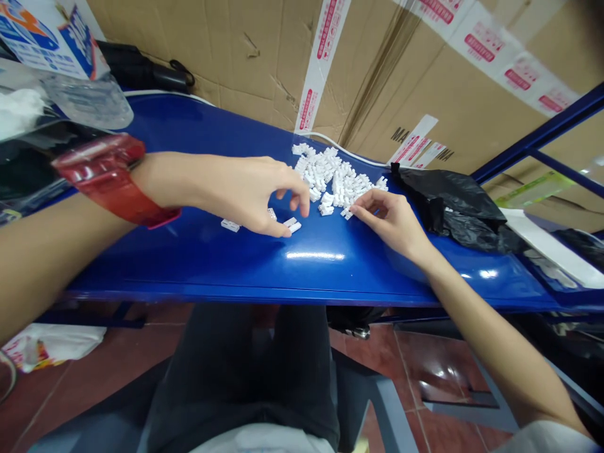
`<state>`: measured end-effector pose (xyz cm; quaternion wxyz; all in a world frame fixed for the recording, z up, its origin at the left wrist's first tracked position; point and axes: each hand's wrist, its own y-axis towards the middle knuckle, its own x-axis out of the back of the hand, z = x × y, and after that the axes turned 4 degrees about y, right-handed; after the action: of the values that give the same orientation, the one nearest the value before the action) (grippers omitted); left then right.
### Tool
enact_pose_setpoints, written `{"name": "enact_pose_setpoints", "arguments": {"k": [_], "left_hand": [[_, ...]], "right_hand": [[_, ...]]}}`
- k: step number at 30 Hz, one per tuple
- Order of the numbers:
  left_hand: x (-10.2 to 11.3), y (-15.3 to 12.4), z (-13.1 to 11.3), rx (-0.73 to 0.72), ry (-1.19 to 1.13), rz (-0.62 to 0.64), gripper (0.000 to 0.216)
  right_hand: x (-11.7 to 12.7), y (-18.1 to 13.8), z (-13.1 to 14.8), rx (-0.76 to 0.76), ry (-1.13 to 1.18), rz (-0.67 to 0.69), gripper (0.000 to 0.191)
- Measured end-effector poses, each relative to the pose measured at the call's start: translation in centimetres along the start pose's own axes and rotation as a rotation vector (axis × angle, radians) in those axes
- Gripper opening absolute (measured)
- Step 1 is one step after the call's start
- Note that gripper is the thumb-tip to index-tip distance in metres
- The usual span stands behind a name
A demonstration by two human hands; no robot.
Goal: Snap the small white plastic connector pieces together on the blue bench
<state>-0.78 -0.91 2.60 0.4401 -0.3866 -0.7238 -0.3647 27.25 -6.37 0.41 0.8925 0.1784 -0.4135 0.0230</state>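
A heap of small white plastic pieces (pixel 330 175), with slots or holes too small to make out, lies towards the back of the blue table (pixel 212 264). My right hand (pixel 389 220) pinches one small white piece (pixel 346 214) between thumb and fingertips, at the heap's front right edge. Left of the heap, my left hand (pixel 255 192) has its fingers bent and its thumb apart from them. The thumb tip is at another white piece (pixel 293 225); whether it touches, I cannot tell. One more white piece (pixel 230 225) lies below that hand, and another is partly hidden behind it.
Large cardboard boxes (pixel 226 56) stand along the table's back, with a white cable (pixel 340 148) before them. A black plastic bag (pixel 448 201) lies to the right. On the left are a clear plastic container (pixel 89 100), a printed carton (pixel 51 38) and a black umbrella-like object (pixel 146 69).
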Motion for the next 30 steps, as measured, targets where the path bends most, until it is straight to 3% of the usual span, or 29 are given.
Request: {"name": "enact_pose_setpoints", "arguments": {"k": [5,8,10,21,26,30], "left_hand": [[-1.8,0.7,-0.6,-0.001,-0.038,-0.004,0.024],[-3.3,1.3,-1.6,-0.021,-0.078,-0.102,0.028],[-4.0,1.6,-2.1,-0.055,-0.081,-0.163,0.030],[-4.0,1.4,-1.4,-0.085,0.037,-0.334,0.022],[-3.9,1.2,-1.7,-0.138,-0.055,-0.243,0.019],[-4.3,1.3,-2.4,-0.214,-0.016,-0.220,0.016]], "right_hand": [[5.9,-2.2,-1.0,-0.068,-0.117,0.025,0.037],[9.4,-4.2,-2.0,-0.141,-0.277,0.176,0.043],[10.4,-5.2,-2.8,-0.130,-0.323,0.253,0.041],[6.7,-4.9,-3.1,-0.019,-0.310,0.222,0.018],[6.4,-5.1,-3.5,-0.063,-0.378,0.138,0.014],[5.5,-5.2,-3.0,0.019,-0.334,0.110,0.007]]}}
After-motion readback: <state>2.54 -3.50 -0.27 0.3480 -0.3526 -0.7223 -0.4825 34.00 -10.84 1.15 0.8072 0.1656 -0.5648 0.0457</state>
